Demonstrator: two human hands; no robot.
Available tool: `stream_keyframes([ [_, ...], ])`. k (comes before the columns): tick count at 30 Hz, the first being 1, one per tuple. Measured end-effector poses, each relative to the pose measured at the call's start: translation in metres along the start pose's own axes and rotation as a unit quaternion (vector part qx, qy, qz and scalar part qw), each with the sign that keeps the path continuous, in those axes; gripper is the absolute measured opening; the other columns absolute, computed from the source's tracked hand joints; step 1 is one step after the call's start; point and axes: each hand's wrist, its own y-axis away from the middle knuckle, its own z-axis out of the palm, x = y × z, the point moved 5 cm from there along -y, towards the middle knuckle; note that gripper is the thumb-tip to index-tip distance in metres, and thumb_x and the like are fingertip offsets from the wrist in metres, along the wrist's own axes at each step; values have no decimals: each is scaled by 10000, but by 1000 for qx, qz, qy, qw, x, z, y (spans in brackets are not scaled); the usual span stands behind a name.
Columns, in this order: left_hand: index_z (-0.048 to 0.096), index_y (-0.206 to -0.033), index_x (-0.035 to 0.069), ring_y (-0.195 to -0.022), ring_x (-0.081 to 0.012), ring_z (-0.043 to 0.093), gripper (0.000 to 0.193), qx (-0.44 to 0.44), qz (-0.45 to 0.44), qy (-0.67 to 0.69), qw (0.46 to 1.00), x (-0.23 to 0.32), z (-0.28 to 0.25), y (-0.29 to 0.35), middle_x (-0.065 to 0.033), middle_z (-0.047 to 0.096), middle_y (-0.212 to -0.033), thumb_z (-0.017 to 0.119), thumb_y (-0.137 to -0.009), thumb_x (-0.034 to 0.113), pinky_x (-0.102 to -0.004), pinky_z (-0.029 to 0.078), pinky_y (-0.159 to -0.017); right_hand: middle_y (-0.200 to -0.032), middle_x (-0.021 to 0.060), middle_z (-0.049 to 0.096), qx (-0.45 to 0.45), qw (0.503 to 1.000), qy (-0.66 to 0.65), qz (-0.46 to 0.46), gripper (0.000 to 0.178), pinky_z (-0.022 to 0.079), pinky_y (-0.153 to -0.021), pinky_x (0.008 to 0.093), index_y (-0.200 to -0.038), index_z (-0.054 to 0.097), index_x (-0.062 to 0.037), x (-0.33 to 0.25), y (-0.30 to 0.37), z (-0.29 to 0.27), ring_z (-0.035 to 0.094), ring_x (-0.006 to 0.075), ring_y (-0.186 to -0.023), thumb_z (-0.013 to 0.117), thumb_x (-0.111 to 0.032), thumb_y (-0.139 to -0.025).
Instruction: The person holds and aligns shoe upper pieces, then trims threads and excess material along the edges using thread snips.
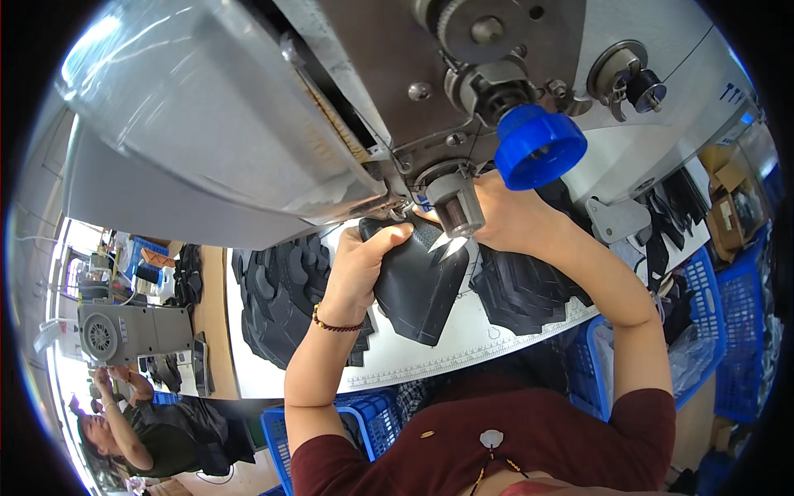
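Note:
A black shoe-upper piece (420, 302) lies under the head of a sewing machine (389, 83), its pointed end toward me. My left hand (360, 269) pinches its left edge, thumb on top and the other fingers out of sight beneath. On the far right side of the piece is my right hand (513, 219), bent in toward the needle area. A metal cylinder (455, 207) on the machine hides most of its fingers, so I cannot tell what they hold. Pale pointed shapes (448, 247) show just below that cylinder; their kind is unclear.
Stacked black upper pieces lie left (281, 298) and right (529, 289) on the white table (397, 368). A blue knob (539, 147) juts out above my right hand. Blue baskets (703, 306) stand at the table's edge. At far left a person (141, 422) works at another machine.

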Motion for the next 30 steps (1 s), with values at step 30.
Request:
stream_keyframes([
  [30,555,-915,-16,-690,-108,596,191,-32,-32,-2,999,-5,4,6,-69,608,-823,622,-760,73,-233,499,-622,-992,30,552,-60,998,-25,-27,329,482,-514,256,-971,612,-197,4,9,4,595,136,-727,637,-158,-645],
])
